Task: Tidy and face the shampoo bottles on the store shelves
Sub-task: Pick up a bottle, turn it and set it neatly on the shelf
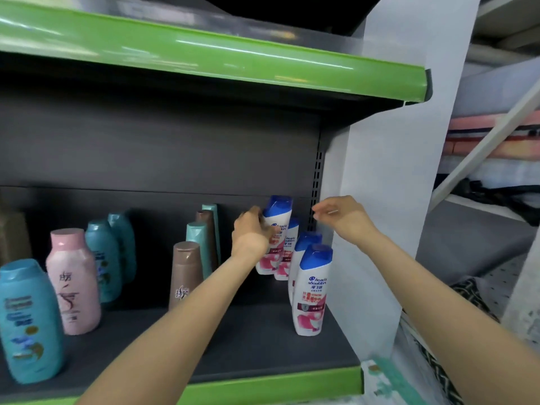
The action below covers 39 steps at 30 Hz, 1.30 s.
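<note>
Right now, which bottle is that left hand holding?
Find the white side panel at the shelf's right end. A row of white, blue-capped bottles runs back beside it. The held bottle is rearmost, tilted in the left hand's grip, raised above its upright neighbours.

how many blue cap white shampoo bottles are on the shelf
4, in a row front to back at the shelf's right end: front bottle, second bottle, third bottle, rear bottle gripped by the left hand. More may be hidden.

Both forearms outstretched, left grip (pixel 252 229) curled around something, right grip (pixel 340 214) loosely open, fingers drooping.
</note>
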Each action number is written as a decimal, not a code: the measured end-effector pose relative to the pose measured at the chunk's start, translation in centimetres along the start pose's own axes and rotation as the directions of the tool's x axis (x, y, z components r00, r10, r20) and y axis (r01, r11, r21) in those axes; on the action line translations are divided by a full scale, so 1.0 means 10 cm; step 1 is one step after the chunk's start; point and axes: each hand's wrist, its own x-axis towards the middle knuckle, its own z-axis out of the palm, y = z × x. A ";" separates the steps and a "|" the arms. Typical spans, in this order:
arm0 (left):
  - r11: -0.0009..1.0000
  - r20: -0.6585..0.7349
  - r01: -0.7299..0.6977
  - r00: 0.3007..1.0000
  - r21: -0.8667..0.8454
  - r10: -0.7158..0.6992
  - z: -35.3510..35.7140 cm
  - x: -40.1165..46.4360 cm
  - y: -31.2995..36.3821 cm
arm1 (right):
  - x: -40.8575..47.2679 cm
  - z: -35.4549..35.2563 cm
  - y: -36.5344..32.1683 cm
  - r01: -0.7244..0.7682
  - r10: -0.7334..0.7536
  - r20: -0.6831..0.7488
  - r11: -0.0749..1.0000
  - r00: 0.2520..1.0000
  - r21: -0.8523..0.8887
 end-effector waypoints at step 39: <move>0.966 0.282 0.063 0.959 -0.252 0.011 0.59 0.23 -0.19 | 0.02 0.13 0.32 -0.152 0.104 0.245 0.971 0.964 0.186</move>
